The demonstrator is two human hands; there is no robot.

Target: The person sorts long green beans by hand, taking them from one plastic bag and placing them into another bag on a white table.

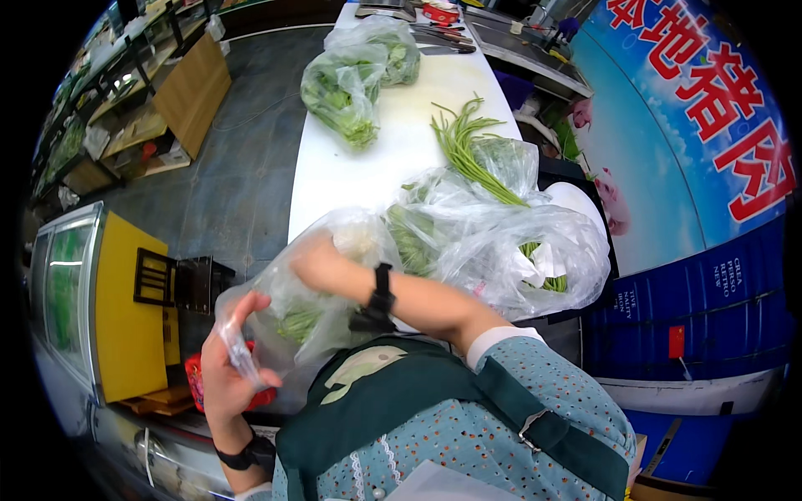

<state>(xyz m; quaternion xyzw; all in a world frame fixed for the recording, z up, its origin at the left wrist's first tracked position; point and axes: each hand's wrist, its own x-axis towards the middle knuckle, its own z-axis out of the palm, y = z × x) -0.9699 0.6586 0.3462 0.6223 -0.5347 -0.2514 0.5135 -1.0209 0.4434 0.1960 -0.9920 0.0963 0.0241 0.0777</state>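
Note:
My left hand (229, 357) grips the mouth of a clear plastic bag (269, 332) at the near left corner of the white table (338, 178). The film stretches between its thumb and fingers. Green leafy vegetables (299, 324) show through the lower part of this bag. My right hand (316, 257) reaches inside the same bag; the film blurs it and its fingers are hidden. Right of it, a large clear bag (495, 250) holds green long beans, some visible at its opening beside white paper. A loose bundle of long beans (471, 153) lies across the bags.
Two bagged bunches of greens (344, 94) (401, 56) lie at the table's far left. Knives (445, 44) and a scale (385, 9) are at the far end. A dark wooden chair (182, 282) and a yellow-sided display case (128, 307) stand on the left.

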